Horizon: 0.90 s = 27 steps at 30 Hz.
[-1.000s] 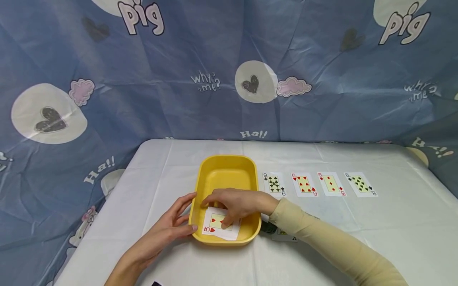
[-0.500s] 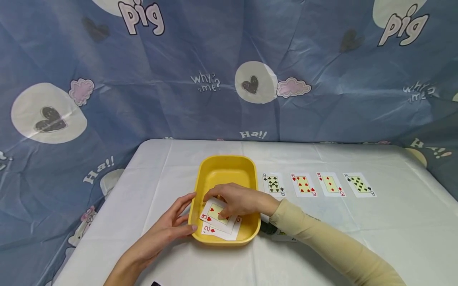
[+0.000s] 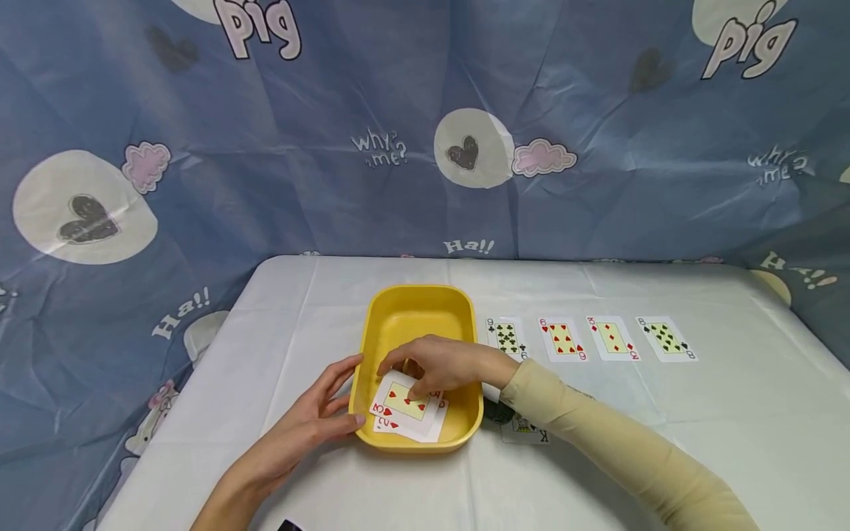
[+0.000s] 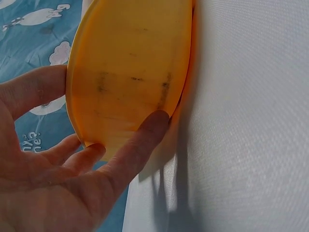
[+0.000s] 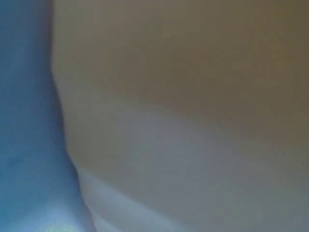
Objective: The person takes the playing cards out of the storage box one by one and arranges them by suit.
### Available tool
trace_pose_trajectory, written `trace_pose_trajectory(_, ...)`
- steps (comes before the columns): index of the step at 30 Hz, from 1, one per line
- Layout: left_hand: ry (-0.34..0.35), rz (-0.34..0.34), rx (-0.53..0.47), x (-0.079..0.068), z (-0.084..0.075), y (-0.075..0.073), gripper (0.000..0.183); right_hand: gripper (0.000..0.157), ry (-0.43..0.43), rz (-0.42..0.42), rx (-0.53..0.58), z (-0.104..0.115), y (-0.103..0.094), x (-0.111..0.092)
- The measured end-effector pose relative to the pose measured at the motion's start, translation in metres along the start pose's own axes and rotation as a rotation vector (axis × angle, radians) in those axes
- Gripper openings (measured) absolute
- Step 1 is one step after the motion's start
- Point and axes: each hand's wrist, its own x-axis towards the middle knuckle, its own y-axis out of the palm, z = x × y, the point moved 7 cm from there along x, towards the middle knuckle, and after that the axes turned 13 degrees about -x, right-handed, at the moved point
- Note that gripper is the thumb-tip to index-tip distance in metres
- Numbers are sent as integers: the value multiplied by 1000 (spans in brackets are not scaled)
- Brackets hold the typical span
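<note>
A yellow tray [image 3: 421, 324] stands on the white-covered table. In it lies a three of hearts [image 3: 405, 402], tilted across a red two [image 3: 430, 431] on the cards beneath. My right hand [image 3: 441, 363] reaches in over the tray's right rim and pinches the three of hearts between thumb and fingers; the fingertips are partly hidden. Against the tray's left outer wall rests my left hand [image 3: 308, 413], its fingers extended. The left wrist view shows those fingers [image 4: 135, 150] touching the wall. Only blurred, unclear surfaces appear in the right wrist view.
Right of the tray, a row holds a nine of clubs [image 3: 506, 338], six of hearts [image 3: 563, 340], three of diamonds [image 3: 612, 338] and eight of spades [image 3: 667, 339]. A king [image 3: 524, 429] lies partly under the right sleeve [image 3: 617, 435]. A patterned cloth [image 3: 398, 199] hangs behind.
The three of hearts has turned and shifted slightly on the pile, uncovering the red two beneath. My right hand moved a little upward with it; my left hand stays at the tray.
</note>
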Motion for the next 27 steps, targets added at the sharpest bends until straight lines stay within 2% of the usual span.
trace_pose_trajectory(19,8,10,1,0,-1,0,77,45,6,-5,-5,-1,2,3)
trace_pose_trajectory(27,6,8,-4,0,0,0,77,44,-19,-10,-18,1,4,3)
